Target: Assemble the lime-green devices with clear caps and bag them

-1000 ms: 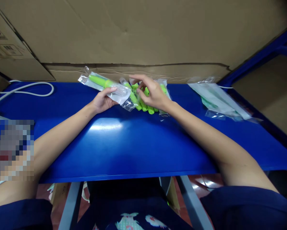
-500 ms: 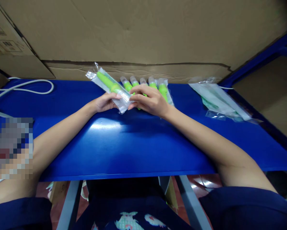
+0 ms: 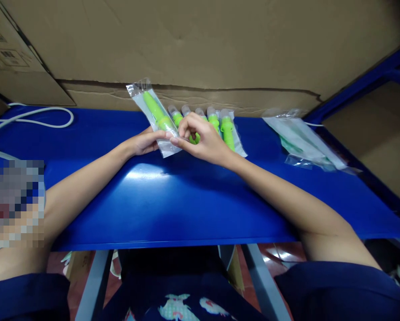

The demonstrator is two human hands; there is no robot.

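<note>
My left hand point(image 3: 149, 141) is closed on a clear plastic bag point(image 3: 171, 147) with its thumb on top. Inside lies a lime-green plastic tube-shaped piece point(image 3: 154, 108), which leans up and to the left. My right hand point(image 3: 201, 139) is at the bag's near right side, thumb and fingers pinched together on its edge. Just behind and under my right hand, several similar green pieces with clear caps point(image 3: 226, 127) lie in a row on the blue tabletop point(image 3: 186, 205). My right hand hides part of the row.
Flat plastic bags point(image 3: 307, 140) with pale green inside lie at the right. A white cable point(image 3: 57, 117) loops at the back left. A cardboard wall point(image 3: 193, 44) closes off the back. Something pixelated point(image 3: 14, 203) covers the left edge.
The bag has turned more upright, with its far end moved right. My right fingers have curled from spread over the bag's side into a pinch at its edge.
</note>
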